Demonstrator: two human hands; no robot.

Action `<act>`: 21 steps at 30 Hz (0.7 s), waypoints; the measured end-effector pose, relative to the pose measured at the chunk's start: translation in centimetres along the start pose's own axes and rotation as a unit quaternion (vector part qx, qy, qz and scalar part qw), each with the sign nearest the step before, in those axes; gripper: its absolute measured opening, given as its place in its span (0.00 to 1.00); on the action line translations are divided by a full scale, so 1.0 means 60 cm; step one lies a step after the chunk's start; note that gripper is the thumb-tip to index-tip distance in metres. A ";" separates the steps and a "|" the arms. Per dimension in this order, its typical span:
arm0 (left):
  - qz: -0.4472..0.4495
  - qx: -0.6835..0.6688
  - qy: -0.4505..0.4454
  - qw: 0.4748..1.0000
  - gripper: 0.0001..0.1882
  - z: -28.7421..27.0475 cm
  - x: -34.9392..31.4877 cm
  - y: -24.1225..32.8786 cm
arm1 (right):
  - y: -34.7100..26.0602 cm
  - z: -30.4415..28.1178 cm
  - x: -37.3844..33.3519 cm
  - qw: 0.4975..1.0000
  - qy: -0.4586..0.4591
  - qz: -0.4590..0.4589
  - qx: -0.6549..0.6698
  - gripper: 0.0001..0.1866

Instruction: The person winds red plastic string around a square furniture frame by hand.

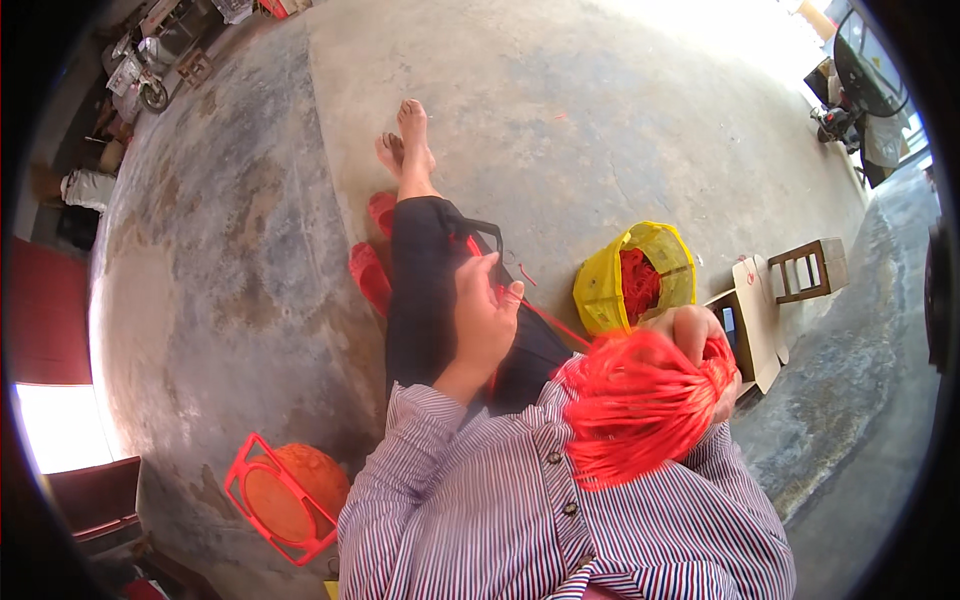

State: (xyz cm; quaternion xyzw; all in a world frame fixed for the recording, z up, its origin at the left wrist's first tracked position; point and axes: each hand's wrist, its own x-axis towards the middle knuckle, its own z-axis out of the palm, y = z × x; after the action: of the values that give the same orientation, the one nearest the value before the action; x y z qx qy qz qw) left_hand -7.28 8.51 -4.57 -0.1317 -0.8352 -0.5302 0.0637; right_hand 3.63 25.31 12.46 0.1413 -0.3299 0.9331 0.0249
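A thick bundle of red plastic strands [650,405] hangs in front of my chest. My right hand [702,345] is closed round its upper right end, and the strands fan down to the left, smeared by motion. My left hand [482,318] is over my lap with its fingers curled and thumb near the index finger, at a thin red strand [555,322] that runs across to the bundle. Just beyond its fingertips, a black bent bar [485,228] with red strands at it lies over my dark trousers; its lower part is hidden by the hand.
A yellow basket [598,290] with red strands inside stands right of my legs. Beyond it are an opened cardboard box [757,320] and a small wooden stool [808,270]. Red slippers [370,278] lie left of my legs. A red-framed stool [290,495] is at lower left.
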 end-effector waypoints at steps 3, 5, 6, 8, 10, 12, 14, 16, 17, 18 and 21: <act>0.075 -0.088 0.009 0.993 0.06 -0.008 0.015 0.007 | 0.014 -0.012 0.023 0.999 -0.031 0.003 -0.018 0.21; -0.059 -0.223 -0.030 0.973 0.05 -0.029 0.029 0.024 | -0.006 -0.057 0.061 0.935 -0.087 0.022 -0.343 0.19; -0.190 -0.349 -0.066 0.915 0.04 -0.034 0.037 0.027 | -0.011 -0.087 0.077 0.764 -0.132 0.039 -0.631 0.17; -0.268 -0.326 -0.045 0.905 0.04 -0.042 0.069 0.028 | 0.040 -0.143 0.097 0.593 -0.127 0.005 -0.795 0.12; -0.317 -0.276 -0.064 0.905 0.06 -0.038 0.084 0.008 | 0.105 -0.194 0.115 0.510 -0.121 0.054 -0.850 0.11; -0.331 -0.236 -0.086 0.910 0.07 -0.023 0.088 -0.026 | 0.170 -0.226 0.127 0.489 -0.099 0.056 -0.865 0.09; -0.345 -0.194 -0.103 0.912 0.10 -0.018 0.088 -0.055 | 0.205 -0.205 0.145 0.536 -0.068 0.133 -0.831 0.11; -0.122 0.069 -0.068 0.988 0.14 -0.021 0.095 -0.057 | 0.214 -0.206 0.144 0.575 -0.033 0.209 -0.790 0.13; -0.156 0.044 -0.057 0.985 0.16 -0.030 0.100 -0.049 | 0.214 -0.214 0.133 0.693 0.001 0.159 -0.703 0.17; -0.155 0.045 -0.058 0.985 0.16 -0.042 0.100 -0.040 | 0.211 -0.221 0.125 0.794 0.034 0.106 -0.598 0.21; -0.181 -0.051 0.005 0.982 0.15 -0.059 0.092 -0.020 | 0.182 -0.225 0.100 0.867 0.101 0.021 -0.487 0.28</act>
State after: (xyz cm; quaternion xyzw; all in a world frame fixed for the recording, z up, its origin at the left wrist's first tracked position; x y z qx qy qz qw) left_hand -13.03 5.65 -2.72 0.0207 -0.8166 -0.5757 -0.0361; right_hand -6.97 24.89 -2.55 0.0094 -0.7407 0.6636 0.1042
